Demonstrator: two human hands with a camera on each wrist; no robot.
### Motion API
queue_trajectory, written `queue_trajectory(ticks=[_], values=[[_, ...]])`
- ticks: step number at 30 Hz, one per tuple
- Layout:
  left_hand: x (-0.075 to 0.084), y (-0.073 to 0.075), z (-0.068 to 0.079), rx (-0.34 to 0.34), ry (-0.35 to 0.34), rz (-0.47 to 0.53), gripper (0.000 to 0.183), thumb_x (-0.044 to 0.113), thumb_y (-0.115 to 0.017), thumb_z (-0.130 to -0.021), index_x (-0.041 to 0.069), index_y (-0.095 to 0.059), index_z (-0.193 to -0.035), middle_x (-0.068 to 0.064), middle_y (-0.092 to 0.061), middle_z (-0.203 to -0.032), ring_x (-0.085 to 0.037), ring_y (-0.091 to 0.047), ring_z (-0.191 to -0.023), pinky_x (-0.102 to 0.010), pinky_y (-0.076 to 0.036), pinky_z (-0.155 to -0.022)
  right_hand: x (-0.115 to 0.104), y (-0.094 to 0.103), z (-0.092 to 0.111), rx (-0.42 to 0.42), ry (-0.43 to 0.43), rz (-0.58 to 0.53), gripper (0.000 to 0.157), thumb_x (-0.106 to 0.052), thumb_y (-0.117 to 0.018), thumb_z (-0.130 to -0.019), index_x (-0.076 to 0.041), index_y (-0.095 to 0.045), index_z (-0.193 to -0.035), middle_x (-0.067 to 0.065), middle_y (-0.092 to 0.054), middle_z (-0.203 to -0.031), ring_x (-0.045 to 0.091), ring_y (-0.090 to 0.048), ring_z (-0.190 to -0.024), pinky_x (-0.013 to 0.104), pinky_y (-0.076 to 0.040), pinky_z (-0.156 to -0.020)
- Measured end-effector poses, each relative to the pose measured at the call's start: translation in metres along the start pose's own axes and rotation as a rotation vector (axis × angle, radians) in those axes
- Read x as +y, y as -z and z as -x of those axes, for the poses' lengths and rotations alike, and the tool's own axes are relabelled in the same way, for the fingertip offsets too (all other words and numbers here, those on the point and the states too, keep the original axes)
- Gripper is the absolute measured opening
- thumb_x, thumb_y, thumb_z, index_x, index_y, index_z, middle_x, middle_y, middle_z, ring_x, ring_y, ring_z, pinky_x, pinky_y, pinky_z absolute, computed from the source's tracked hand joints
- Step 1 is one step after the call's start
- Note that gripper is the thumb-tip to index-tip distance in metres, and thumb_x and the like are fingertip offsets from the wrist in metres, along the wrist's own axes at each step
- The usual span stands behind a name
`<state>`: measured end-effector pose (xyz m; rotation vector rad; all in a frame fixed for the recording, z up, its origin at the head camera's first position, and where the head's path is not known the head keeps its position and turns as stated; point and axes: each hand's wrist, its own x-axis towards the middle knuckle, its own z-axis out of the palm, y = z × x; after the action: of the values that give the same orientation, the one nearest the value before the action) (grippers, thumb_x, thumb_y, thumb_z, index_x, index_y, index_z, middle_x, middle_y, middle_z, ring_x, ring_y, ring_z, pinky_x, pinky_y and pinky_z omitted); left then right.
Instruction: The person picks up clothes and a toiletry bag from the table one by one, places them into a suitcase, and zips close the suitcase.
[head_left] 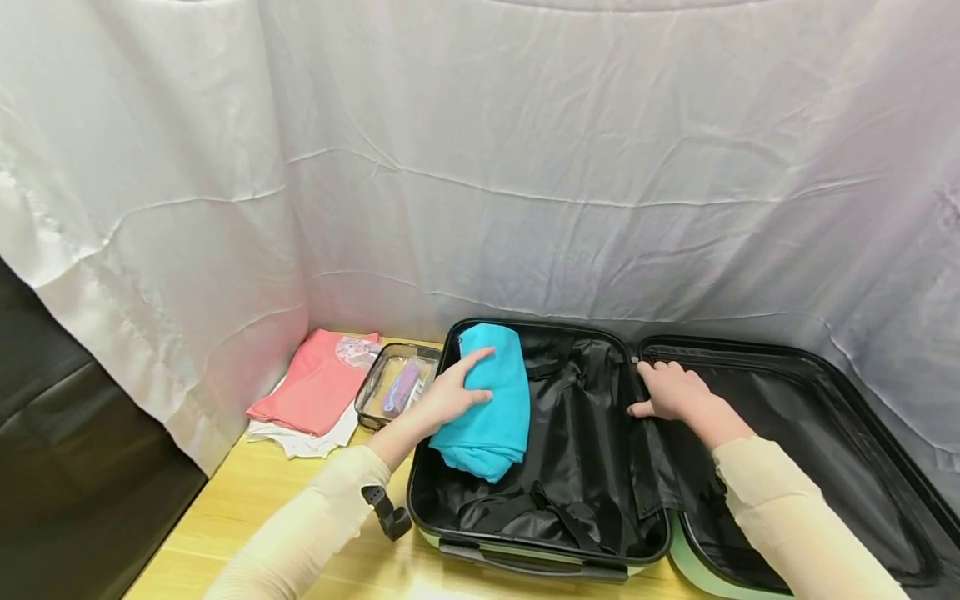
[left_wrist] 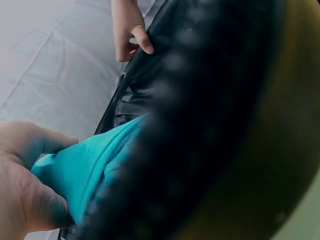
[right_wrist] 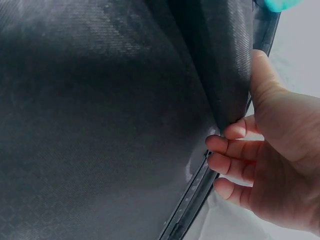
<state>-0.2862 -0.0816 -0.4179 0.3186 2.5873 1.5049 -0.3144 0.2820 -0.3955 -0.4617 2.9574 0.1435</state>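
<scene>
An open suitcase (head_left: pixel 555 550) with black lining and a pale green shell lies flat. In its left half, along the left side, is a folded turquoise cloth (head_left: pixel 498 425). My left hand (head_left: pixel 448 396) rests on this cloth, thumb and forefinger spread; the left wrist view shows the cloth beside the palm. My right hand (head_left: pixel 675 392) is at the middle seam between the halves. There it pinches the black fabric flap (right_wrist: pixel 227 65), thumb on one side and curled fingers on the other, near a zipper (right_wrist: pixel 187 205).
Left of the suitcase stands a clear case with black edges (head_left: pixel 367 412), holding a purple item (head_left: pixel 403 385). Beyond it, a folded coral garment (head_left: pixel 318 383) lies over a white one (head_left: pixel 300 440) on the wooden table (head_left: pixel 247 500). Pale curtains (head_left: pixel 480 167) hang behind.
</scene>
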Motion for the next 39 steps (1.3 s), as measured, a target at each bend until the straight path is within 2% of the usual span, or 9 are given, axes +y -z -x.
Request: queue_trajectory(ticks=[5, 11, 18, 21, 25, 29, 32, 35, 39], values=[[-0.003, -0.004, -0.001, -0.017, 0.016, -0.018, 0.068, 0.012, -0.069, -0.089, 0.036, -0.041, -0.147, -0.011, -0.036, -0.157, -0.040, -0.038, -0.140, -0.059, -0.036, -0.110, 0.000, 0.001, 0.000, -0.011, -0.004, -0.006, 0.083, -0.048, -0.070, -0.084, 0.007, -0.042, -0.139, 0.037, -0.049, -0.132, 0.055, -0.046, -0.119, 0.063, -0.044, -0.089], [-0.006, -0.008, -0.001, -0.034, 0.022, -0.117, 0.068, 0.010, -0.069, -0.089, 0.033, -0.041, -0.147, -0.011, -0.039, -0.155, -0.039, -0.041, -0.138, -0.056, -0.038, -0.109, -0.001, 0.001, -0.001, -0.016, -0.005, -0.009, 0.083, -0.049, -0.070, -0.085, 0.007, -0.042, -0.139, 0.037, -0.049, -0.132, 0.055, -0.046, -0.119, 0.063, -0.044, -0.089], [-0.009, -0.010, 0.000, -0.067, -0.034, -0.306, 0.064, 0.007, -0.067, -0.089, 0.021, -0.043, -0.147, -0.020, -0.048, -0.146, -0.041, -0.049, -0.130, -0.054, -0.045, -0.101, -0.001, 0.000, -0.002, -0.010, -0.009, -0.007, 0.082, -0.048, -0.070, -0.084, 0.007, -0.043, -0.138, 0.036, -0.050, -0.130, 0.054, -0.048, -0.118, 0.063, -0.045, -0.088], [-0.008, -0.012, 0.000, -0.072, -0.038, -0.389, 0.063, 0.009, -0.066, -0.090, 0.021, -0.042, -0.147, -0.022, -0.050, -0.141, -0.040, -0.050, -0.126, -0.052, -0.048, -0.096, -0.002, 0.000, -0.001, -0.007, -0.009, -0.008, 0.082, -0.048, -0.071, -0.084, 0.007, -0.043, -0.138, 0.036, -0.051, -0.130, 0.054, -0.048, -0.117, 0.062, -0.046, -0.088], [-0.006, -0.014, 0.001, -0.058, -0.018, -0.449, 0.063, 0.012, -0.066, -0.091, 0.023, -0.042, -0.147, -0.027, -0.047, -0.136, -0.035, -0.055, -0.110, -0.046, -0.050, -0.083, -0.003, 0.001, 0.000, -0.006, -0.009, -0.009, 0.082, -0.048, -0.071, -0.083, 0.007, -0.043, -0.138, 0.036, -0.052, -0.129, 0.054, -0.049, -0.117, 0.062, -0.046, -0.087], [-0.004, -0.016, 0.002, -0.038, -0.006, -0.474, 0.064, 0.014, -0.067, -0.091, 0.024, -0.040, -0.149, -0.030, -0.042, -0.132, -0.031, -0.055, -0.091, -0.040, -0.048, -0.072, -0.003, 0.002, 0.001, -0.005, -0.010, -0.011, 0.082, -0.048, -0.071, -0.084, 0.007, -0.043, -0.138, 0.036, -0.052, -0.129, 0.054, -0.049, -0.117, 0.062, -0.046, -0.087], [-0.003, -0.016, 0.003, -0.014, -0.002, -0.485, 0.067, 0.016, -0.068, -0.090, 0.024, -0.038, -0.150, -0.030, -0.038, -0.135, -0.034, -0.054, -0.095, -0.042, -0.049, -0.075, -0.002, 0.002, 0.001, -0.006, -0.011, -0.014, 0.082, -0.047, -0.071, -0.084, 0.007, -0.043, -0.139, 0.036, -0.051, -0.130, 0.054, -0.049, -0.117, 0.062, -0.046, -0.087], [-0.003, -0.017, 0.004, 0.009, -0.011, -0.502, 0.068, 0.016, -0.069, -0.090, 0.023, -0.037, -0.150, -0.030, -0.033, -0.142, -0.041, -0.051, -0.111, -0.048, -0.050, -0.084, -0.001, 0.002, 0.001, -0.011, -0.012, -0.017, 0.082, -0.047, -0.070, -0.085, 0.007, -0.042, -0.139, 0.037, -0.050, -0.131, 0.055, -0.048, -0.118, 0.062, -0.046, -0.088], [-0.003, -0.016, 0.008, -0.012, -0.041, -0.553, 0.071, 0.016, -0.070, -0.090, 0.019, -0.035, -0.151, -0.029, -0.019, -0.155, -0.049, -0.039, -0.132, -0.054, -0.048, -0.095, -0.001, 0.002, 0.000, -0.018, -0.014, -0.023, 0.082, -0.047, -0.070, -0.085, 0.007, -0.041, -0.140, 0.037, -0.049, -0.132, 0.055, -0.046, -0.119, 0.062, -0.045, -0.088]])
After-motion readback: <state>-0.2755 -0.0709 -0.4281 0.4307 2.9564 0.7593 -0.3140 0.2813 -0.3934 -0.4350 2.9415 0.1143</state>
